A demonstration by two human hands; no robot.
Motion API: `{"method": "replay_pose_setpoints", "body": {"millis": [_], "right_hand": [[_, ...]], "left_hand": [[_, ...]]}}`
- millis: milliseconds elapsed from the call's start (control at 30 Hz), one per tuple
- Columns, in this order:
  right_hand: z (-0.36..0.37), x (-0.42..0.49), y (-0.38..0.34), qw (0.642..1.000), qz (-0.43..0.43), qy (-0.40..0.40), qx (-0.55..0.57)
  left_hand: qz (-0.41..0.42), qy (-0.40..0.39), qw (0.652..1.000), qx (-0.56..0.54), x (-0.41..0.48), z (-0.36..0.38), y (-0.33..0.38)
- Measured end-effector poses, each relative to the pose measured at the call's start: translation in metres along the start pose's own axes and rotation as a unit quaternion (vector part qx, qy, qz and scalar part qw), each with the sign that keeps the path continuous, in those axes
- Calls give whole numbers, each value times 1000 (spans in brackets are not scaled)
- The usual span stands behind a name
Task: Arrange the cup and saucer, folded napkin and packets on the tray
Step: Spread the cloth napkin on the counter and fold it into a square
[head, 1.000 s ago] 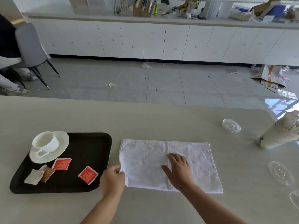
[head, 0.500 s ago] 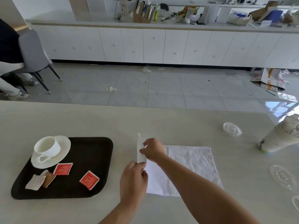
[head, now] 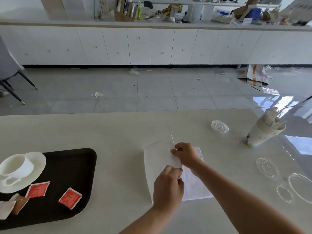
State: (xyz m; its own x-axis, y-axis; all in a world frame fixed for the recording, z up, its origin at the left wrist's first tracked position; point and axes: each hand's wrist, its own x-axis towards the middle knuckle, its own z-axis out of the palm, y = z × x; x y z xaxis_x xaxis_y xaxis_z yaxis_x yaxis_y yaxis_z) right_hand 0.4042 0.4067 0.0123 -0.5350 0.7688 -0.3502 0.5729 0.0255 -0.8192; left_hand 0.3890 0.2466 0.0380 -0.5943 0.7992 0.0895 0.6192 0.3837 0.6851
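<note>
A white cloth napkin (head: 158, 159) lies on the pale table, its left half lifted and carried over the right half. My left hand (head: 168, 186) pinches the near corner of the raised flap. My right hand (head: 184, 154) pinches the far corner. At the left sits a black tray (head: 72, 168). On it stand a white cup (head: 18, 166) on a white saucer (head: 36, 160), two red packets (head: 37, 189) (head: 70, 198), a brown packet (head: 20, 204) and a white packet (head: 5, 209).
A stack of paper cups (head: 263, 130) stuffed with paper stands at the right. Several clear plastic lids (head: 219, 127) (head: 267, 168) (head: 300, 187) lie around it. Beyond the table's far edge is tiled floor, a grey chair (head: 8, 68) and white cabinets.
Both hands took hold of the napkin's left edge and carried it to the right, folding the flat napkin over itself. The view has shifted right, so the tray sits further left.
</note>
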Motion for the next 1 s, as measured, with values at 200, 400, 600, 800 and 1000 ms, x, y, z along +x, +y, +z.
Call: {"method": "replay_pose_setpoints", "body": {"millis": [200, 400, 600, 800, 1000], "right_hand": [[-34, 7, 29, 999, 2, 32, -20], [-51, 15, 45, 998, -1, 48, -50], [-65, 20, 67, 986, 4, 83, -148], [-67, 21, 93, 979, 45, 107, -170], [-65, 5, 103, 964, 11, 171, -205]], "left_hand": [[10, -30, 999, 1, 6, 42, 20], [13, -46, 999, -11, 10, 68, 30], [33, -78, 996, -6, 17, 89, 41], [67, -147, 987, 11, 19, 102, 30], [134, -59, 980, 136, 22, 86, -28]]}}
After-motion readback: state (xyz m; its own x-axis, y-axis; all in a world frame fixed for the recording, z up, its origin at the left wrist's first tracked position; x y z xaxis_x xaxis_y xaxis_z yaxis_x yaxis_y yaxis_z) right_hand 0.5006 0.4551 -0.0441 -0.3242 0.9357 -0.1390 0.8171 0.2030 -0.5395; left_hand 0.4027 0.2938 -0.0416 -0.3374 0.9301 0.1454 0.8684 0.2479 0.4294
